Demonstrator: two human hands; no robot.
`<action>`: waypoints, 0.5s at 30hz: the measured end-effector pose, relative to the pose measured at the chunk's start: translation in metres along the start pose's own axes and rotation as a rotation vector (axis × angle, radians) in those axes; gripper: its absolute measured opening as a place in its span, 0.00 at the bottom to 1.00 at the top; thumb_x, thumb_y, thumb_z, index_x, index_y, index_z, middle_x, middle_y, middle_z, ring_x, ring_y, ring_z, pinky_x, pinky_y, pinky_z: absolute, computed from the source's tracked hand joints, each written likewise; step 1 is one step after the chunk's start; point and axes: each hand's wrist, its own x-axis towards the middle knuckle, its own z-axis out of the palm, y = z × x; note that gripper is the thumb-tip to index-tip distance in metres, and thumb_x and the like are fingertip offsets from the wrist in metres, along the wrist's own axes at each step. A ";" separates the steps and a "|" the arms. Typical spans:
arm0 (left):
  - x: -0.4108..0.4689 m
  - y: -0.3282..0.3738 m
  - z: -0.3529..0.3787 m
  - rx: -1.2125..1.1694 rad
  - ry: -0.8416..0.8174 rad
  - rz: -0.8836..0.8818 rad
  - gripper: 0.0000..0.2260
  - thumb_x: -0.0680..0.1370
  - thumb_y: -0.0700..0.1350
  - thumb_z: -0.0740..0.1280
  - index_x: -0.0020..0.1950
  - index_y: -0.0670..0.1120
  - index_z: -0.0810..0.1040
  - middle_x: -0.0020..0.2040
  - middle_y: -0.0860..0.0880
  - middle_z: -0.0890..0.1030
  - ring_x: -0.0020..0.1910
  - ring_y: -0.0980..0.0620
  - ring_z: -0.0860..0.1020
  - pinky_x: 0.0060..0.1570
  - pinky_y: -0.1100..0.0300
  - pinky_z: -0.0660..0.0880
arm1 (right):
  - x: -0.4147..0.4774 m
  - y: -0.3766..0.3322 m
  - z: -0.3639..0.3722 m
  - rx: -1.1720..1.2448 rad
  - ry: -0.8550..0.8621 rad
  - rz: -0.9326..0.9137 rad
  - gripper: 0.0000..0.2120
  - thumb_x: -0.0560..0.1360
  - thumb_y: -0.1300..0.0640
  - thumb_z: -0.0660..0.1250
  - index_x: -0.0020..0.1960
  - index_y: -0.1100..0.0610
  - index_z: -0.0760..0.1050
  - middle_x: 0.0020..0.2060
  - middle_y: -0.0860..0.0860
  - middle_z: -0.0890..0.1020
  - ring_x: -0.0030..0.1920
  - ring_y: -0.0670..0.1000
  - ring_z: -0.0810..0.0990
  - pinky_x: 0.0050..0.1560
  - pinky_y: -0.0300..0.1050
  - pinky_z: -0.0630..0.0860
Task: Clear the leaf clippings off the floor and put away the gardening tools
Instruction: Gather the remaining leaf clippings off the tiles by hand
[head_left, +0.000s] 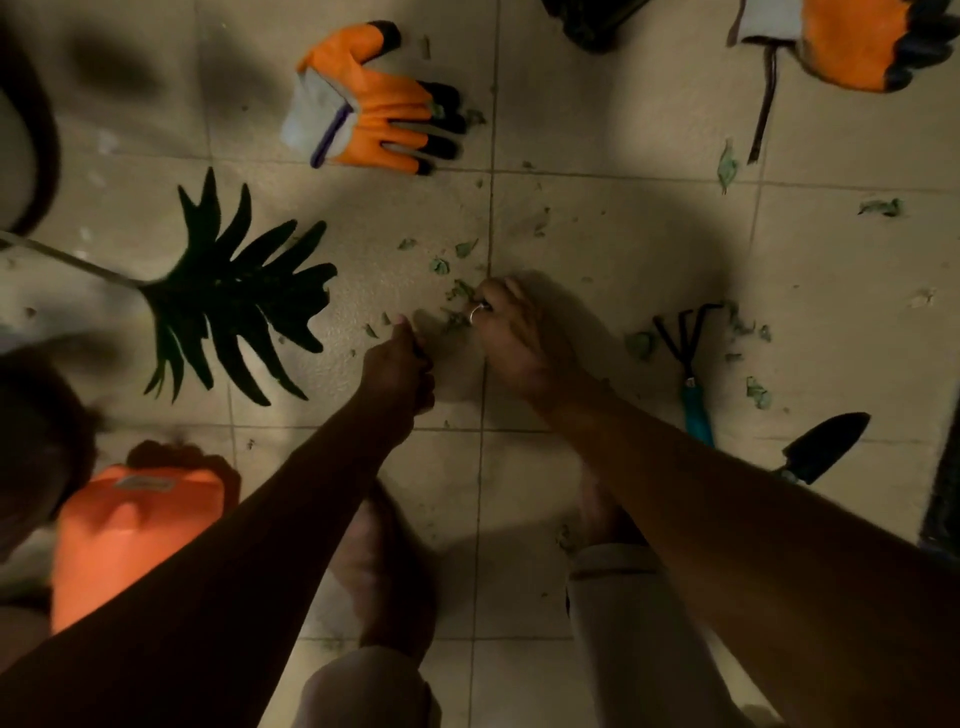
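Note:
Small green leaf clippings (439, 266) lie scattered over the beige tiled floor (597, 234). My right hand (511, 325) is down on the floor with its fingers curled, pinching clippings (460, 291). My left hand (402, 371) is beside it, fingers curled with the thumb tip out; what it holds is hidden. A hand rake (688, 364) with a teal handle and a black trowel (821, 447) lie at the right. An orange glove (374, 104) lies ahead, a second orange glove (862, 41) at the top right over a thin dark tool (763, 114).
A large dark lobed leaf (234, 296) on a pale stem reaches in from the left. An orange container (130, 530) stands at the lower left. My bare feet (384, 566) are below the hands. More clippings (756, 389) lie by the rake. A dark object (592, 21) sits at the top.

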 end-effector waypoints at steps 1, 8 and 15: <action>-0.001 -0.002 -0.001 -0.006 -0.018 -0.004 0.20 0.86 0.60 0.54 0.45 0.47 0.73 0.33 0.50 0.69 0.27 0.55 0.64 0.26 0.63 0.62 | 0.002 0.002 -0.004 -0.042 -0.001 -0.044 0.12 0.81 0.63 0.62 0.63 0.60 0.79 0.65 0.59 0.75 0.69 0.60 0.71 0.62 0.55 0.76; -0.026 0.008 0.016 -0.138 -0.052 -0.011 0.19 0.86 0.58 0.54 0.47 0.47 0.75 0.35 0.51 0.70 0.27 0.56 0.64 0.24 0.64 0.62 | -0.006 -0.026 -0.059 0.481 0.078 0.244 0.17 0.78 0.69 0.66 0.61 0.54 0.83 0.62 0.52 0.81 0.57 0.47 0.80 0.45 0.20 0.69; -0.064 0.028 0.031 -0.399 -0.304 -0.061 0.20 0.86 0.50 0.51 0.58 0.42 0.80 0.54 0.42 0.85 0.52 0.46 0.83 0.49 0.53 0.79 | -0.025 -0.057 -0.090 0.612 0.044 0.239 0.15 0.74 0.72 0.69 0.55 0.56 0.84 0.49 0.47 0.84 0.48 0.40 0.78 0.43 0.20 0.70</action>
